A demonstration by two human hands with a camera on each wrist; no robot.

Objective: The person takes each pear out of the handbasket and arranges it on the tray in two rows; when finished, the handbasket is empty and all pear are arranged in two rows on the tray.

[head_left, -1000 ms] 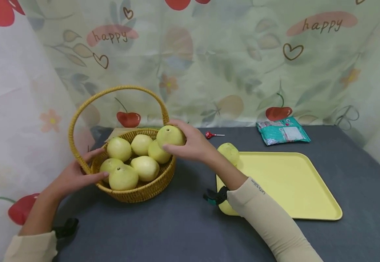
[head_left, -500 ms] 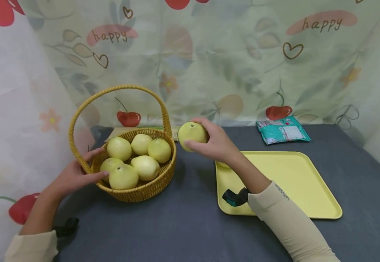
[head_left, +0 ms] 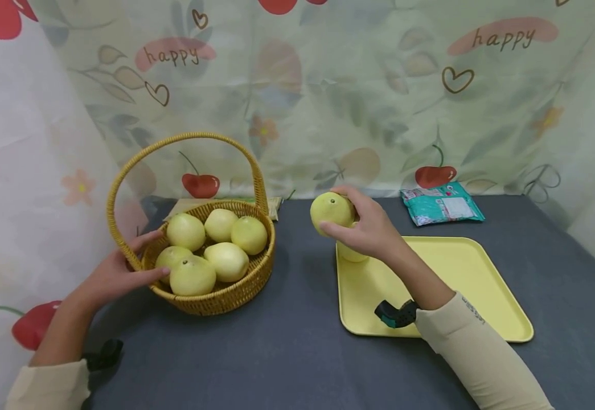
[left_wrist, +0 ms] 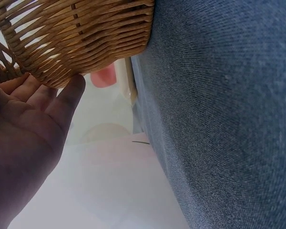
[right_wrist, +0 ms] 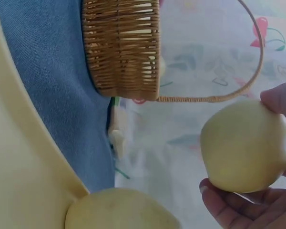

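Observation:
My right hand (head_left: 371, 228) grips a pale yellow-green round pear (head_left: 332, 210), held up near the back left corner of the yellow tray (head_left: 461, 290). Below it, partly hidden by that hand, another pear (head_left: 351, 255) sits in that corner. In the right wrist view the thumb and fingers wrap the held pear (right_wrist: 245, 145). To the left stands a wicker basket (head_left: 215, 306) with a tall arched handle and several pears inside. My left hand (head_left: 115, 276) holds its left rim by the handle's base. Its fingers (left_wrist: 69, 98) touch the weave in the left wrist view.
A teal packet (head_left: 442, 204) lies behind the tray on the dark cloth-covered table (head_left: 287, 353). A flat beige packet (head_left: 274, 208) lies behind the basket. Patterned curtain (head_left: 302, 114) hangs at the back and left side.
My right hand has carried the pear from above the basket's right rim rightwards to the tray's back left corner. The left hand and basket have stayed put.

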